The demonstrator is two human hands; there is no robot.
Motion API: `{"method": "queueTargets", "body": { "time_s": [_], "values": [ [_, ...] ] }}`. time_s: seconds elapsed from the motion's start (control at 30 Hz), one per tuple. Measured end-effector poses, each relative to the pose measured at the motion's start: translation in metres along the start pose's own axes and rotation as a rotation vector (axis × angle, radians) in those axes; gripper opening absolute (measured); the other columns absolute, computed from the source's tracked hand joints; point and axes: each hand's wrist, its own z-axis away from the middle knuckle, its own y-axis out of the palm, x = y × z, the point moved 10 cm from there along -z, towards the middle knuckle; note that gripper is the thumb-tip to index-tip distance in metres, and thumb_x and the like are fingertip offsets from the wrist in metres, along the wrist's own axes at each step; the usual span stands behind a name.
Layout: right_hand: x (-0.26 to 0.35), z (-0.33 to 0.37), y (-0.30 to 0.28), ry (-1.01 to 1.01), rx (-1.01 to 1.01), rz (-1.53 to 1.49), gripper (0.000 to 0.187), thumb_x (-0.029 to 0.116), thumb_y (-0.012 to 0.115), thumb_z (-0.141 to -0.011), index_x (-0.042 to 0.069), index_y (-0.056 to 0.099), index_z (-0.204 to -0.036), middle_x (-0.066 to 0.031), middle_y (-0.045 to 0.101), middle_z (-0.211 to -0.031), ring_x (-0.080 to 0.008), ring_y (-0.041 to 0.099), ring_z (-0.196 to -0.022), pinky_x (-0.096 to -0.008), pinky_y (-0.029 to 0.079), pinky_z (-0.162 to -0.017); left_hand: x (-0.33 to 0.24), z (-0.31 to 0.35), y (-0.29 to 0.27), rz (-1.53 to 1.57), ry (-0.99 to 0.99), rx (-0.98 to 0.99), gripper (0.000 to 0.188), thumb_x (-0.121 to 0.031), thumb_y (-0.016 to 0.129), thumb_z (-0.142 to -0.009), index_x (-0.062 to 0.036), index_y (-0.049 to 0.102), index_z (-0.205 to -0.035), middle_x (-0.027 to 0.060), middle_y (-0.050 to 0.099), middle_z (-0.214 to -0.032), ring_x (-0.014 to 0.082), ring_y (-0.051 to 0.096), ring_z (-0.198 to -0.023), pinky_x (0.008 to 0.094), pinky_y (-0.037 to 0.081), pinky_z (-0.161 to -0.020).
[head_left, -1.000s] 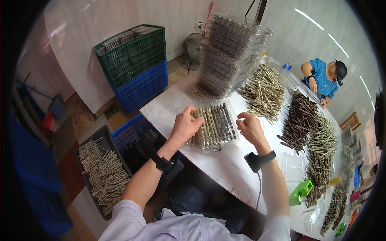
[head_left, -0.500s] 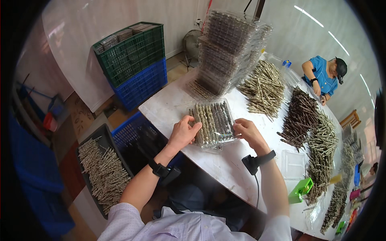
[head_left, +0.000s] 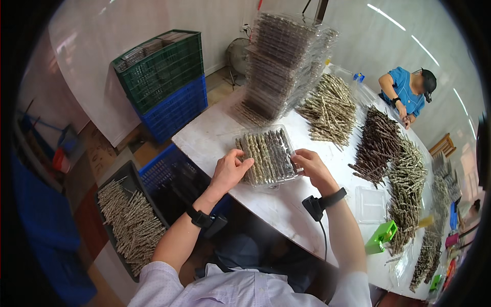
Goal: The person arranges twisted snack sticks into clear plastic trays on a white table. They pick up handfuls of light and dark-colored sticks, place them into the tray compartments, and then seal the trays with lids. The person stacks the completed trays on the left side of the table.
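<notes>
A clear plastic box [head_left: 273, 177] sits near the table's front edge. It holds a row of thin knobbly dried sticks [head_left: 259, 153], pale on the left and dark on the right. My left hand [head_left: 228, 170] grips the box's left side, its thumb over the rim and the other fingers curled along the edge. At the right side my right hand [head_left: 314, 168] is closed, fingertips on the edge beside the outermost dark stick. Whether those fingertips also pinch that stick is hard to make out. Each of my wrists wears a black strap with a small device.
Behind the box rises a tall stack of filled clear boxes [head_left: 284, 66]. Loose piles of pale sticks [head_left: 330, 110] and dark sticks [head_left: 378, 146] lie to the right, near an empty clear tray [head_left: 370, 204] and a green holder [head_left: 381, 237]. A co-worker [head_left: 404, 94] sits beyond. Crates [head_left: 158, 77] stand left.
My right fingertips have shifted slightly inward over the box's right edge. My left hand keeps its hold. The whole view has moved a little.
</notes>
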Motion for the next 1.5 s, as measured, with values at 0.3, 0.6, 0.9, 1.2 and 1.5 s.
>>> {"method": "queueTargets", "body": {
  "time_s": [0.3,0.6,0.9,1.2,1.5],
  "values": [
    [-0.014,-0.011,0.008,0.018,0.100,-0.252,0.017,0.011,0.065,-0.091,-0.002,0.066,-0.101,0.0004,0.063,-0.081,-0.0056,0.050,-0.063,-0.0206,0.039,-0.056,-0.009,0.000,0.000,-0.083,-0.030,0.099,0.045,-0.031,0.074,-0.085,0.0066,0.065,-0.110,0.0051,0.063,-0.062,0.0120,0.058,-0.055,0.0298,0.046,-0.054],
    [0.006,0.050,0.005,0.005,0.031,-0.499,0.011,0.006,0.064,-0.090,0.000,0.065,-0.099,0.0008,0.064,-0.082,-0.0056,0.055,-0.068,-0.0206,0.044,-0.061,-0.025,0.027,0.007,0.284,0.003,0.101,0.043,-0.021,0.074,-0.086,0.0047,0.059,-0.117,0.0104,0.067,-0.097,0.0173,0.067,-0.084,0.0320,0.055,-0.074],
    [-0.041,0.170,-0.023,0.016,-0.104,-0.494,0.030,0.007,0.061,-0.090,-0.003,0.058,-0.118,-0.0031,0.066,-0.093,-0.0082,0.060,-0.075,-0.0228,0.048,-0.067,-0.072,0.116,0.123,1.392,-0.540,0.582,0.037,-0.006,0.059,-0.094,0.0007,0.052,-0.129,0.0122,0.063,-0.120,0.0230,0.064,-0.107,0.0412,0.054,-0.094],
    [-0.085,0.261,-0.025,0.113,-0.060,-0.770,0.040,0.007,0.063,-0.092,-0.005,0.050,-0.128,-0.0130,0.063,-0.121,-0.0211,0.065,-0.106,-0.0387,0.055,-0.094,-0.086,0.164,0.191,1.329,-0.647,0.675,0.032,-0.004,0.056,-0.095,0.0033,0.053,-0.125,0.0139,0.065,-0.115,0.0243,0.067,-0.101,0.0411,0.057,-0.089],
    [-0.074,0.377,-0.179,-0.016,-1.047,0.277,0.028,0.019,0.068,-0.088,-0.003,0.065,-0.106,-0.0108,0.071,-0.092,-0.0167,0.067,-0.087,-0.0303,0.052,-0.073,-0.094,0.188,0.223,1.250,-0.696,0.830,0.036,-0.003,0.059,-0.090,0.0041,0.053,-0.125,0.0161,0.065,-0.114,0.0266,0.067,-0.100,0.0421,0.057,-0.088]
  ]
}}
